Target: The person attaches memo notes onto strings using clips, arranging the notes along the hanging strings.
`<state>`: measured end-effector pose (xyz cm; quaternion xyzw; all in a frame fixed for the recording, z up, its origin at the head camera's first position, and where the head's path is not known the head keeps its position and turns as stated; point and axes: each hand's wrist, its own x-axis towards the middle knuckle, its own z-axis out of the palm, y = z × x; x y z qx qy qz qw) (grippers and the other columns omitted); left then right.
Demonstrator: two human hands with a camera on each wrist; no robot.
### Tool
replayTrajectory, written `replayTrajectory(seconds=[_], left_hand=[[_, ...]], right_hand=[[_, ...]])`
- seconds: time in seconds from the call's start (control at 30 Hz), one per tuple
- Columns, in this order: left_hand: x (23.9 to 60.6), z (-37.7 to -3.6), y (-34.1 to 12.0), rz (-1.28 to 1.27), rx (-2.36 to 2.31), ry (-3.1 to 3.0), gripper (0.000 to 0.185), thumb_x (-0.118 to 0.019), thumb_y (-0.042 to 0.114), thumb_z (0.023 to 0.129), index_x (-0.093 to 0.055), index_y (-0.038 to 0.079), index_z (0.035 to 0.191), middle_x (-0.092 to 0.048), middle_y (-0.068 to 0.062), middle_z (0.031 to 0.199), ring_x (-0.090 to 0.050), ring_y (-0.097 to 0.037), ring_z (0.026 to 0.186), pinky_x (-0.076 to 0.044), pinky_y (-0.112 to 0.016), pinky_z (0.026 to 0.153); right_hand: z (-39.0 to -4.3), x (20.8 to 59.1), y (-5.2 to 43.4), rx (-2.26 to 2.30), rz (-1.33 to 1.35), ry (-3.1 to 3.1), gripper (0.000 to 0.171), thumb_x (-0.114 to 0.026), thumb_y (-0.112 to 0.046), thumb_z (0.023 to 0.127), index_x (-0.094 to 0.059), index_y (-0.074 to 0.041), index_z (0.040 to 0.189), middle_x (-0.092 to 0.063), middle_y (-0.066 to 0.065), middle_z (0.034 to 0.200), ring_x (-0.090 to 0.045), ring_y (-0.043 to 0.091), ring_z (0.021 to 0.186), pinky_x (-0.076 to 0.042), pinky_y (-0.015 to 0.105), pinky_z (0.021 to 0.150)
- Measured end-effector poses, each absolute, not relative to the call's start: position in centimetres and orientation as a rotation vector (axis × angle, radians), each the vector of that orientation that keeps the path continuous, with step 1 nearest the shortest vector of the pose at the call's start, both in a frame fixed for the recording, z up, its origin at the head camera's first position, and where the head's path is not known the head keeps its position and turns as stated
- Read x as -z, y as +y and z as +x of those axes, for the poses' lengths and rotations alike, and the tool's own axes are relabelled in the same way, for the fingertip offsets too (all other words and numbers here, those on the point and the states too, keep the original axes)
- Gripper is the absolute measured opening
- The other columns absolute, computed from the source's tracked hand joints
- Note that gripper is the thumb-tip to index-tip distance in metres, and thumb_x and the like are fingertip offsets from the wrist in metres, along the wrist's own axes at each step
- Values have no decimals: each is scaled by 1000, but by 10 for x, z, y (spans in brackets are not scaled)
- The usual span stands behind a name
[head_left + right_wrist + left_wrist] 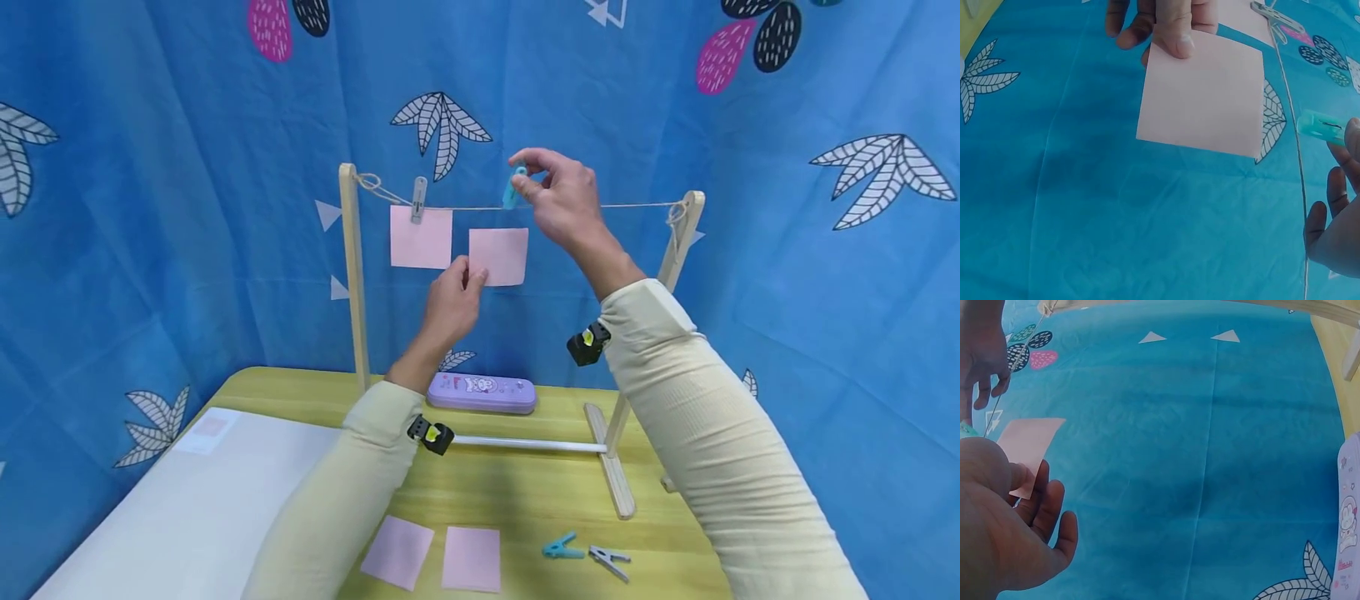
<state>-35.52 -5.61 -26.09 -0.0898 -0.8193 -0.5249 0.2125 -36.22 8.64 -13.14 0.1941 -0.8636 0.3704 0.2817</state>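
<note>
My left hand (pixel 454 305) pinches a square pink paper (pixel 499 255) by its lower left corner, just below the string (pixel 472 207). In the right wrist view the thumb lies flat on the face of that paper (pixel 1204 97). My right hand (pixel 562 192) holds a turquoise clothespin (pixel 513 190) between thumb and fingers, right at the string and above the paper. To the left, another pink paper (pixel 420 242) hangs from the string under a grey clothespin (pixel 418 200).
Wooden posts (pixel 355 283) carry the string, joined low by a white rod (pixel 532 444). On the table lie a purple pencil case (pixel 482 393), two pink papers (pixel 471 560), a turquoise clothespin (pixel 562 547), a grey clothespin (pixel 610 562) and a white sheet (pixel 202 500).
</note>
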Motion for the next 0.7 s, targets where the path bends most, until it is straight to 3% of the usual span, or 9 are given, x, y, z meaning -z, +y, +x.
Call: replayTrajectory(seconds=[0.33,0.5,0.7], left_hand=[[255,-358,-53,-252,1539,-2257,25,-43,32,103,-51,11,114,-57,-12,98,-53,-19,82,-41,-24,60],[255,-361,-53,-238,1578,-2261,27,-41,32,104,-51,12,118,-62,-9,111,-59,-18,96,-45,-24,66],[254,-363,-55,-268,1662,-2228,28,-39,31,105,-48,13,123,-63,-7,114,-60,-20,102,-48,-30,79]], right_hand=[[-367,127,81,-954,556,-2379,27,-52,-26,100,-63,-22,124,-59,1,113,-46,18,83,-37,29,69],[-368,128,79,-938,544,-2429,27,-52,-27,100,-62,-23,125,-57,1,115,-46,19,84,-38,30,69],[-370,128,74,-915,531,-2474,27,-51,-28,100,-62,-25,124,-59,0,118,-48,19,87,-38,31,68]])
